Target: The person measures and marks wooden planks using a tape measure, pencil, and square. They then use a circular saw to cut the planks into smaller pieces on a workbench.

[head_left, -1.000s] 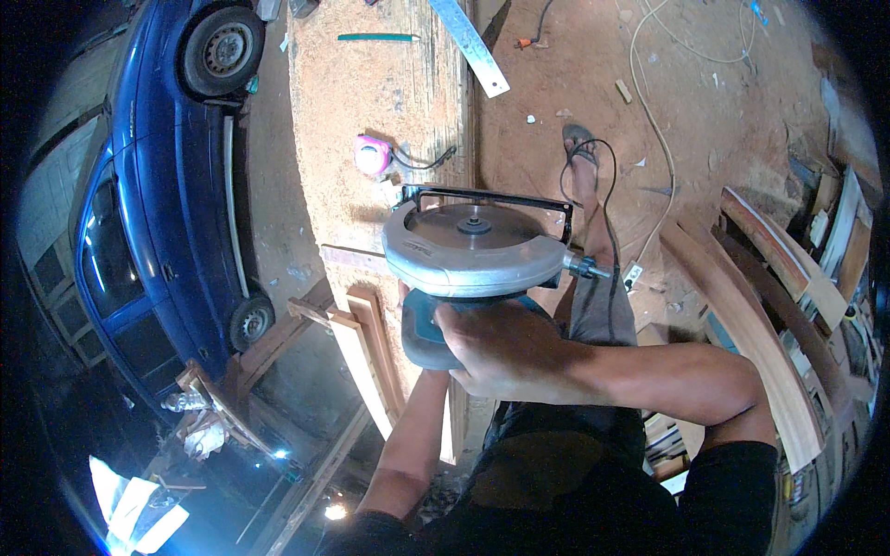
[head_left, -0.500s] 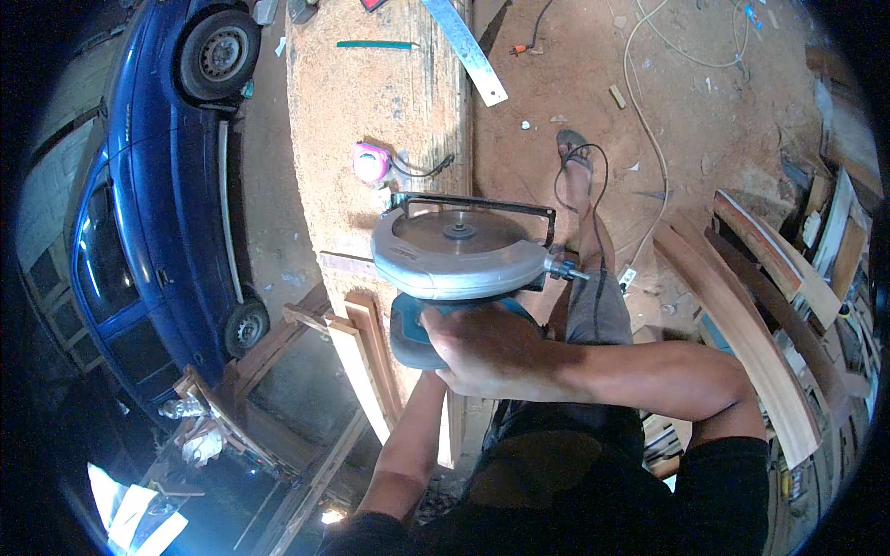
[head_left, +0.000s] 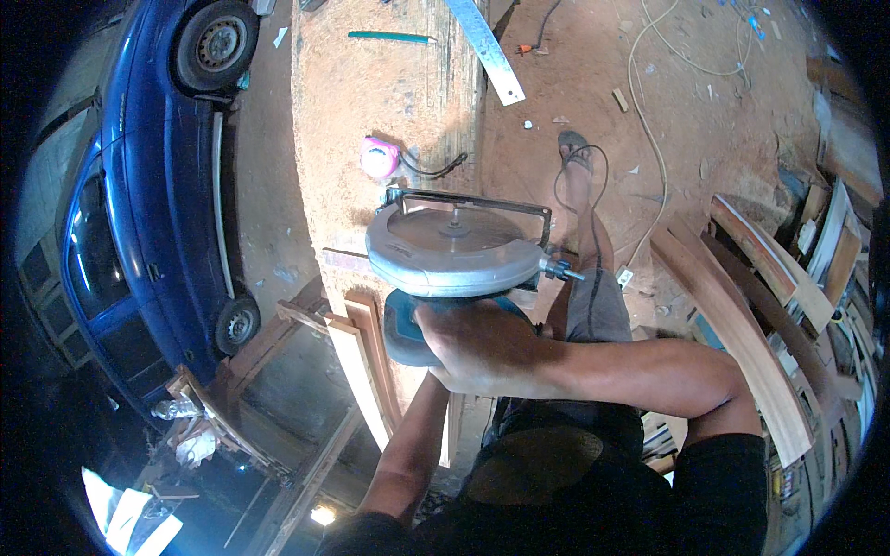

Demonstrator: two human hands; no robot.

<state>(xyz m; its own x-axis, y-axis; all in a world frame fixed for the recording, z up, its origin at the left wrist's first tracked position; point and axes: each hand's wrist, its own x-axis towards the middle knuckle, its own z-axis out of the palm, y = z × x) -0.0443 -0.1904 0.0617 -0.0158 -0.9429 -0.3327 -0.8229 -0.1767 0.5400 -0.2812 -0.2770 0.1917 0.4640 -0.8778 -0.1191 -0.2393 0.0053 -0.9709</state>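
Observation:
Over the wooden bench (head_left: pixel 338 102) I hold a circular saw (head_left: pixel 445 273), tipped so its round blade (head_left: pixel 454 227) and silver guard face away from me. My right hand (head_left: pixel 487 345) is closed around its teal handle. My left forearm (head_left: pixel 408 454) reaches up beneath the right hand; the left fingers are hidden behind the right hand and the saw. Just beyond the saw a pink tape measure (head_left: pixel 380 157) with a dark strap lies on the bench. Farther off are a green pencil (head_left: pixel 391 37) and a metal ruler (head_left: pixel 487 51).
Narrow wood strips (head_left: pixel 357 371) lean near the bench's close end. A blue car (head_left: pixel 148 213) stands at left. The saw's black cord (head_left: pixel 604 199) loops by my foot, and a pale extension cord (head_left: pixel 658 148) crosses the floor. Long boards (head_left: pixel 742 343) are piled at right.
The view has shifted slightly, moving the bench items a little right and the car a little left. The saw stays in my grip, its blade side tilted a bit farther away from view.

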